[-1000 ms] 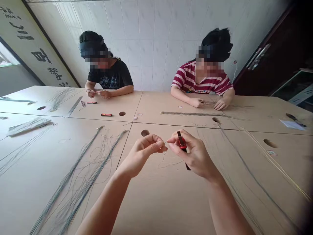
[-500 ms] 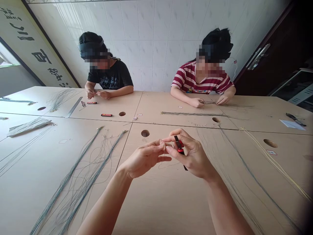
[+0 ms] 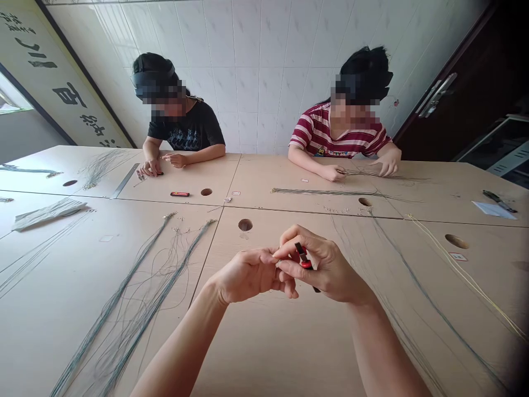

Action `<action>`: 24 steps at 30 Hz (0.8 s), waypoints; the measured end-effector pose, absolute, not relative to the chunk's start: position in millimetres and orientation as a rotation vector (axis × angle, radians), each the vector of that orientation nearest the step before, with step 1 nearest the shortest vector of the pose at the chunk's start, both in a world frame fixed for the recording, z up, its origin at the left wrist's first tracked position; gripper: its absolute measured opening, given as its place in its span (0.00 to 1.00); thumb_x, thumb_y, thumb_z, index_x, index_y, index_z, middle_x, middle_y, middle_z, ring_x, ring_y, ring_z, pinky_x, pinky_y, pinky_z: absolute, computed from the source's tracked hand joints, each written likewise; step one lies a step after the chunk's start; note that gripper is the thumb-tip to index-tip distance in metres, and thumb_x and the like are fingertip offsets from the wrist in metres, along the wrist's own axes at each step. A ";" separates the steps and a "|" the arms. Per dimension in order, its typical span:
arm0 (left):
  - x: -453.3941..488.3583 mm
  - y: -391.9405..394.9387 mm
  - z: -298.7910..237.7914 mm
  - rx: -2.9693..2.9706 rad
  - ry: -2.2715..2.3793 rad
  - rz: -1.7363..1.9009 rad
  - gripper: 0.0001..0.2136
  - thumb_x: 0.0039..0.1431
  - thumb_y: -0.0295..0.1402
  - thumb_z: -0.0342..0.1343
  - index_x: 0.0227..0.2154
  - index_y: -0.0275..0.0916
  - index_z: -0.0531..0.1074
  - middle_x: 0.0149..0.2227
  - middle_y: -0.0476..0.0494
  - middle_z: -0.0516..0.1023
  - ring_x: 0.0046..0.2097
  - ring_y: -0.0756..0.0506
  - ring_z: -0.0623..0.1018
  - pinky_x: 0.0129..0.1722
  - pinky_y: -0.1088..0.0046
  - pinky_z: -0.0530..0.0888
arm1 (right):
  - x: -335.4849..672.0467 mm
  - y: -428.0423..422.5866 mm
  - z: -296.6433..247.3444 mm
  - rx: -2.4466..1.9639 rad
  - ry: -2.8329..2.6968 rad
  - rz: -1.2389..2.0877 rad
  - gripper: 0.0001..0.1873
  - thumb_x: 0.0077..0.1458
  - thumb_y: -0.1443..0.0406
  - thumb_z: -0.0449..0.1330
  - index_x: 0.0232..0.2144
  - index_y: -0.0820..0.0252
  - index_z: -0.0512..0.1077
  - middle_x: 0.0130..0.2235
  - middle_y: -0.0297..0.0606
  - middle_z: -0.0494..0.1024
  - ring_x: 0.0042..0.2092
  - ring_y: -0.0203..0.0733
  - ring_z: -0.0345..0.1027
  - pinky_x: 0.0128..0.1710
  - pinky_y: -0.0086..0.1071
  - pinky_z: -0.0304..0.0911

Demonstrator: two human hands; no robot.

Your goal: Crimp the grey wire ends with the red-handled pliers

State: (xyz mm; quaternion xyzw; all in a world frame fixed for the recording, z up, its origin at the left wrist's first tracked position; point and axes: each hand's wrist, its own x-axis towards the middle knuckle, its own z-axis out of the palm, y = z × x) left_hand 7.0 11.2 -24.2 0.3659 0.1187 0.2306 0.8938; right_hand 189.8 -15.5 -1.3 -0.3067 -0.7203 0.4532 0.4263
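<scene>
Where the 2 hands meet over the middle of the desk [image 3: 268, 353], a small red-and-black tool [image 3: 305, 260] is held clear of the surface, gripped in the curled fingers of the right hand [image 3: 330, 270] with its dark end pointing up and away. The thumb and forefinger of that hand touch the tips of the left hand [image 3: 248, 274], whose fingers are clenched into a pinch; what they pinch is too small to make out. Just beyond the hands lies 1 round hole [image 3: 245, 225] in the desk. To the left, 2 long bundles of thin grey wire [image 3: 136, 286] run diagonally with loose strands between them; to the right, pale yellow cords [image 3: 467, 275] lie well apart. Across the desk, 2 co-workers, 1 in a black shirt [image 3: 188, 132] and 1 in a striped shirt [image 3: 326, 135], handle wire of their own.
</scene>
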 end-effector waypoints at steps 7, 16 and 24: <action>8.2 11.0 -24.3 0.764 0.280 0.480 0.10 0.58 0.32 0.49 0.34 0.32 0.72 0.25 0.50 0.68 0.32 0.44 0.78 0.45 0.60 0.67 | 189.0 -14.4 -4.6 -0.706 -1.769 1.110 0.02 0.58 0.67 0.60 0.35 0.55 0.73 0.38 0.31 0.66 0.27 0.27 0.71 0.23 0.23 0.69; 4.2 13.5 -15.6 0.882 0.471 0.457 0.17 0.64 0.47 0.45 0.33 0.36 0.68 0.25 0.49 0.70 0.18 0.56 0.60 0.19 0.78 0.54 | 193.1 -10.2 -4.3 -0.969 -1.830 0.801 0.05 0.58 0.64 0.60 0.30 0.57 0.70 0.34 0.32 0.72 0.29 0.30 0.63 0.33 0.28 0.65; -13.0 15.7 -5.3 1.108 0.642 0.600 0.12 0.62 0.39 0.55 0.29 0.35 0.68 0.19 0.56 0.57 0.20 0.58 0.48 0.20 0.78 0.45 | 194.9 -6.6 -7.3 -1.158 -1.735 0.760 0.08 0.55 0.59 0.62 0.36 0.56 0.74 0.32 0.33 0.75 0.32 0.34 0.65 0.33 0.28 0.65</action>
